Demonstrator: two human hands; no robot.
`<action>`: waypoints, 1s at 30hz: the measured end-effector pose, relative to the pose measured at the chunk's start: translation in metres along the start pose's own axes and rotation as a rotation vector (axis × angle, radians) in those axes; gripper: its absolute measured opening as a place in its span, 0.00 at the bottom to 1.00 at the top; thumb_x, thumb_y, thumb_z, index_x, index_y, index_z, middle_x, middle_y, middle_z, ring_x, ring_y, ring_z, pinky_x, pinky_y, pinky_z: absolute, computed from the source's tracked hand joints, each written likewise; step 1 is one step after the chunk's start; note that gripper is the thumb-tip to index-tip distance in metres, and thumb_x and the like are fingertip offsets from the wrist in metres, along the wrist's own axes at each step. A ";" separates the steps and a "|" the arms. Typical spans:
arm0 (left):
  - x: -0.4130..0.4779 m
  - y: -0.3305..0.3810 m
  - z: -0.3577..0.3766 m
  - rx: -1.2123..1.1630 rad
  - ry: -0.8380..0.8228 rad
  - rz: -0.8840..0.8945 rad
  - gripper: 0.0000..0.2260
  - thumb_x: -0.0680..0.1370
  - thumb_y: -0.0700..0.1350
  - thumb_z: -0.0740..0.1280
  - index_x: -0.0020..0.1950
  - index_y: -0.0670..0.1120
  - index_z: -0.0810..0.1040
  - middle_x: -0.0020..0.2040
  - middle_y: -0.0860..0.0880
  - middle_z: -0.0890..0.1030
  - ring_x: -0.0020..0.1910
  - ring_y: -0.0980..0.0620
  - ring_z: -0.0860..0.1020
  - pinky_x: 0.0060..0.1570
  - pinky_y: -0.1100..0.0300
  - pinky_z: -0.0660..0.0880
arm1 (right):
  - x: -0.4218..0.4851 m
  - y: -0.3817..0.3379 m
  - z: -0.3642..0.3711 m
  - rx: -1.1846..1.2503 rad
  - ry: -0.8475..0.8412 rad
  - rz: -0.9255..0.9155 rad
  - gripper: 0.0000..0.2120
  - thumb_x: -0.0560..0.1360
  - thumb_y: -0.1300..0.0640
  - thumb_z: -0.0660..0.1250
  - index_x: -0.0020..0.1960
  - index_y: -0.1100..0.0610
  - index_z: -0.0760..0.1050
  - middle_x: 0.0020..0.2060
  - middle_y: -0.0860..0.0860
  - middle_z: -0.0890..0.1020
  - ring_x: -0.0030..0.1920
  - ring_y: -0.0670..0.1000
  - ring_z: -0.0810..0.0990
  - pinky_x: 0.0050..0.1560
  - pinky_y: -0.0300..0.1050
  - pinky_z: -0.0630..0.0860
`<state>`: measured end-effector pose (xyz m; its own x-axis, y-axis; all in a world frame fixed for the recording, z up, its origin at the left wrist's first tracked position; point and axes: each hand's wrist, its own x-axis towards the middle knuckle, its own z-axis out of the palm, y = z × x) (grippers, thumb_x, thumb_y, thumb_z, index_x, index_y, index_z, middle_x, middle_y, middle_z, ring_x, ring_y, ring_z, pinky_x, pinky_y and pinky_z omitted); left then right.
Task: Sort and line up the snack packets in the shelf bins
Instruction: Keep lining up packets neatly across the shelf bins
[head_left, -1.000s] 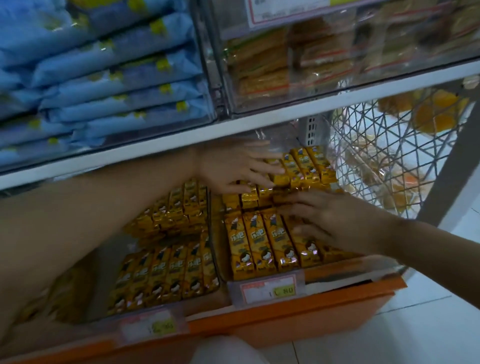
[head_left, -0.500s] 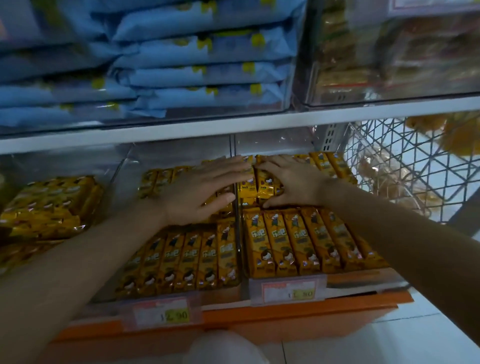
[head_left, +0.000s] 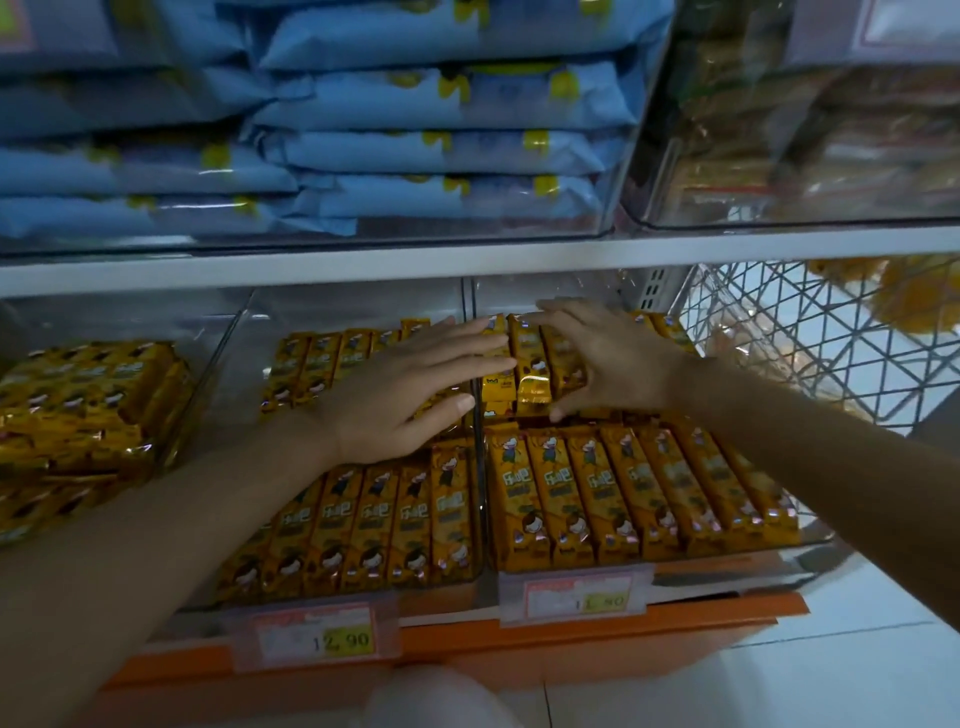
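A white shelf (head_left: 363, 267) crosses the middle of the frame. Above it, blue packs (head_left: 441, 98) fill a clear bin at upper left and centre, and brownish packs (head_left: 831, 130) sit blurred at upper right. A wire basket (head_left: 831, 353) stands at right, below the shelf.

Three clear bins (head_left: 353, 306) sit side by side in the lower half, all stocked with yellow packets (head_left: 623, 493). These lie in neat front rows in the middle and right bins and in a looser pile at far left.

The left hand (head_left: 410, 384) lies flat, fingers straight, on the middle bin's back row, its fingertips reaching over the divider. The right hand (head_left: 608, 358) arches over the right bin's back row, clasping a few packets between spread fingers at their far end and thumb at the near end.

Two price tags (head_left: 317, 636) hang on the bin fronts.
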<state>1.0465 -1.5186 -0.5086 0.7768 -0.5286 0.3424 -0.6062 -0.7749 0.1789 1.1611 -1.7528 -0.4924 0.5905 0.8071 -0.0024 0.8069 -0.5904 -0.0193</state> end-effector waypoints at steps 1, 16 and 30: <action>0.001 0.001 0.001 -0.007 0.010 0.002 0.21 0.82 0.54 0.48 0.73 0.49 0.65 0.75 0.49 0.63 0.76 0.53 0.55 0.75 0.54 0.51 | -0.008 0.006 -0.003 0.003 -0.014 0.020 0.50 0.64 0.38 0.73 0.77 0.49 0.49 0.76 0.49 0.53 0.75 0.50 0.51 0.72 0.52 0.53; 0.072 0.031 -0.013 0.202 -0.246 -0.186 0.25 0.80 0.56 0.55 0.77 0.54 0.55 0.76 0.53 0.57 0.74 0.54 0.55 0.70 0.61 0.50 | -0.039 0.044 -0.006 -0.018 -0.100 0.270 0.52 0.67 0.41 0.73 0.77 0.53 0.44 0.77 0.51 0.50 0.76 0.55 0.53 0.71 0.56 0.61; 0.146 0.052 0.070 0.484 -0.447 -0.301 0.42 0.75 0.55 0.68 0.78 0.46 0.44 0.77 0.45 0.50 0.75 0.44 0.51 0.68 0.42 0.62 | -0.037 0.043 0.013 -0.436 -0.134 0.415 0.34 0.75 0.61 0.66 0.74 0.55 0.51 0.72 0.58 0.59 0.71 0.61 0.61 0.58 0.58 0.74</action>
<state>1.1401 -1.6604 -0.5136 0.9563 -0.2795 -0.0857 -0.2922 -0.9210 -0.2576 1.1743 -1.8079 -0.5061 0.8722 0.4866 -0.0487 0.4599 -0.7822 0.4204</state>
